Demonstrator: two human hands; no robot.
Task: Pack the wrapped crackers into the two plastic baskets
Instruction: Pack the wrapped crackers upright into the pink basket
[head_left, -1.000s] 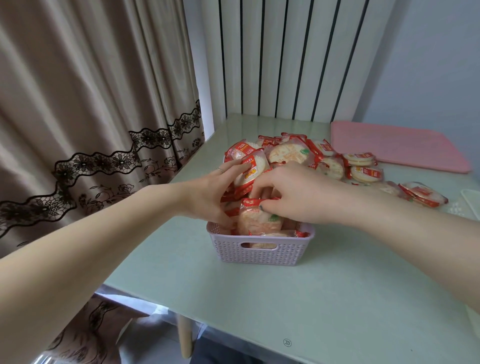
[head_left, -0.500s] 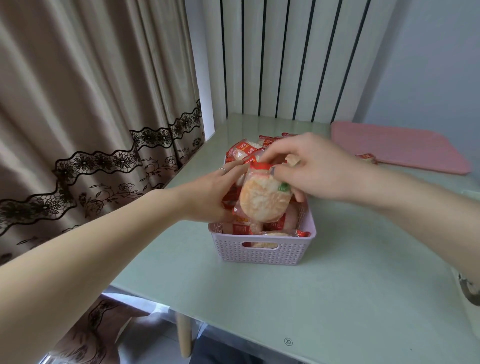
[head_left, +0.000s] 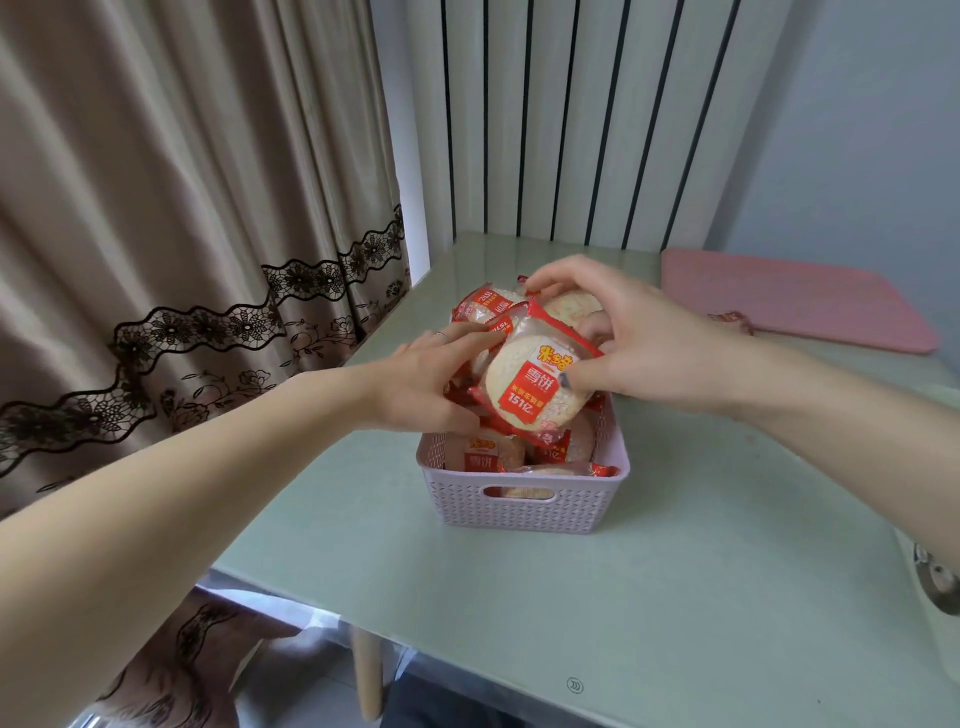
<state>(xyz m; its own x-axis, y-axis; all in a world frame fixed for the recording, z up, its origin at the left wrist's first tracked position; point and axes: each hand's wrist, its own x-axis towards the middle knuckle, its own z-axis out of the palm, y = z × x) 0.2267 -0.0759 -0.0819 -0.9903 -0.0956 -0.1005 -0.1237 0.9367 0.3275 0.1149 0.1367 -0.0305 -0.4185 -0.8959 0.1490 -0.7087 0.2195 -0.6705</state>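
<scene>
Lilac plastic basket (head_left: 519, 506) w/ cut-out handle, sitting on pale green glass table (head_left: 519, 597), part-filled w/ wrapped rice crackers (head_left: 488, 452). Right hand (head_left: 623, 338) pinching a red-and-clear wrapped cracker (head_left: 530, 387) by its edge, thumb & curled fingers on the wrapper, holding it tilted above basket, label facing cam. Left hand (head_left: 426, 379) resting against more packs (head_left: 485, 306) piled behind the held one, fingers straight & together, thumb side hidden. Pink tray (head_left: 800, 306) lying at far right of table; beige curtain (head_left: 182, 208) w/ lace trim hanging at left. Second basket: can't tell where.
</scene>
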